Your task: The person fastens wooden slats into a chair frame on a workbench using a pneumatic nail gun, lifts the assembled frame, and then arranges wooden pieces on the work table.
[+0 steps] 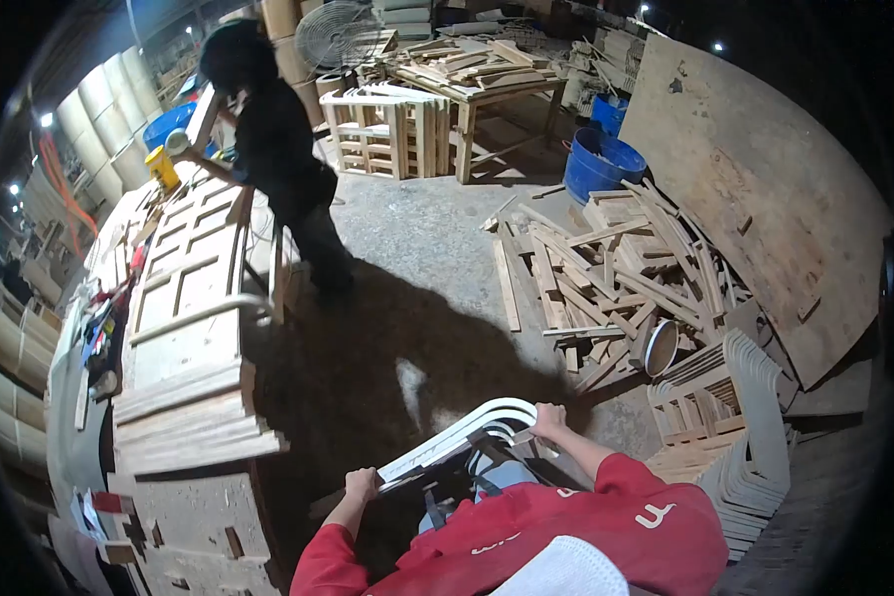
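Both my hands hold a bundle of curved white wooden slats (454, 440) in front of my red-sleeved body. My left hand (363, 485) grips the bundle's lower left end. My right hand (547, 418) is closed over the bent upper right end. The bundle hangs above the concrete floor (417, 248), tilted up to the right. A stack of similar curved pieces (755, 437) stands to my right.
A long workbench (184, 328) with a panelled door and planks runs along the left. A person in black (273, 139) works at its far end. A pile of wood offcuts (616, 278), a blue barrel (602, 164) and a leaning plywood sheet (755, 179) lie to the right.
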Tool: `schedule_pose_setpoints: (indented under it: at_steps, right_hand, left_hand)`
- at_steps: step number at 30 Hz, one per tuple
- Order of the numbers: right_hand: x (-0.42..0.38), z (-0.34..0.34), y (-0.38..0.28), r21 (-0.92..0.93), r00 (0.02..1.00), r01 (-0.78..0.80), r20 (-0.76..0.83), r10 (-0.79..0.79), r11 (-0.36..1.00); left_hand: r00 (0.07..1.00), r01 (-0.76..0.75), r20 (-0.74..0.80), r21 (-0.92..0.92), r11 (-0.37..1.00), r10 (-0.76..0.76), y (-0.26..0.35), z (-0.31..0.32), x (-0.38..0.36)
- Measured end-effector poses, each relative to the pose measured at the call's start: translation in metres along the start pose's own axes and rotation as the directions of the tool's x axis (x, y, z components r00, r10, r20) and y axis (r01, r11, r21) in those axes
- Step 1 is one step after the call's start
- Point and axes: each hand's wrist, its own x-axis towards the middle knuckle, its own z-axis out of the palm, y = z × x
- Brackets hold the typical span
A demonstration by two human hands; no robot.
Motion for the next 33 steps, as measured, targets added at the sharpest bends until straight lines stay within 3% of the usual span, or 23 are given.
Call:
schedule_pose_setpoints:
  at_steps: [4,7,10,13,16,17,18,19,21,22,24,28,31,32,33]
  right_hand:
    - [0.076,-0.025,0.024,-0.052,0.999,0.036,0.032,-0.034,0.998]
    - [0.119,-0.047,0.031,0.041,0.999,0.026,0.043,-0.028,0.999]
    - [0.159,-0.049,0.046,0.023,0.991,-0.008,0.135,0.005,1.000]
    - [0.190,-0.055,0.049,0.059,0.992,-0.047,0.121,0.039,0.997]
    - [0.226,-0.038,0.058,0.047,0.993,-0.089,0.079,0.085,0.995]
    - [0.240,-0.032,0.061,0.117,0.989,-0.140,0.061,0.134,0.983]
    - [0.251,-0.028,0.061,0.180,0.982,-0.188,0.048,0.182,0.965]
    - [0.261,-0.029,0.058,0.137,0.986,-0.168,0.023,0.166,0.976]
    - [0.278,-0.023,0.052,0.041,0.989,-0.150,0.028,0.149,0.988]
    - [0.283,-0.024,0.048,-0.022,0.988,-0.152,0.032,0.153,0.988]
    - [0.291,-0.024,0.043,-0.047,0.981,-0.190,0.028,0.191,0.981]
    - [0.292,-0.024,0.040,-0.073,0.968,-0.230,0.089,0.236,0.971]
    - [0.279,-0.027,0.041,-0.058,0.967,-0.245,0.061,0.248,0.968]
    - [0.278,-0.032,0.041,-0.051,0.966,-0.240,0.088,0.244,0.969]
    - [0.283,-0.024,0.043,-0.046,0.969,-0.235,0.071,0.238,0.971]
  left_hand:
    - [0.999,0.039,-0.008,-0.005,0.999,-0.039,0.027,-0.060,0.042]
    - [0.999,0.045,-0.004,0.019,0.999,-0.045,0.039,-0.087,0.075]
    - [0.998,0.060,0.011,0.026,0.998,-0.060,0.049,-0.093,0.112]
    - [0.995,0.074,-0.067,-0.011,0.997,-0.075,0.057,-0.088,0.151]
    - [0.994,0.101,-0.035,-0.003,0.995,-0.101,0.064,-0.083,0.193]
    - [0.984,0.121,-0.133,0.034,0.992,-0.115,0.071,-0.081,0.203]
    - [0.954,0.295,0.057,-0.004,0.956,-0.294,0.080,-0.091,0.220]
    - [0.959,0.276,-0.078,0.026,0.961,-0.274,0.082,-0.098,0.222]
    - [0.967,0.201,-0.155,-0.019,0.979,-0.201,0.073,-0.104,0.232]
    - [0.966,0.154,-0.188,-0.142,0.978,-0.180,0.067,-0.105,0.237]
    - [0.968,0.094,-0.218,-0.130,0.987,-0.121,0.064,-0.109,0.241]
    - [0.947,0.247,-0.186,-0.095,0.964,-0.261,0.074,-0.099,0.233]
    - [0.903,0.160,-0.348,-0.271,0.949,-0.251,0.090,-0.102,0.212]
    - [0.898,0.150,-0.363,-0.279,0.948,-0.249,0.101,-0.109,0.203]
    - [0.854,0.109,-0.493,-0.145,0.983,-0.167,0.119,-0.122,0.190]
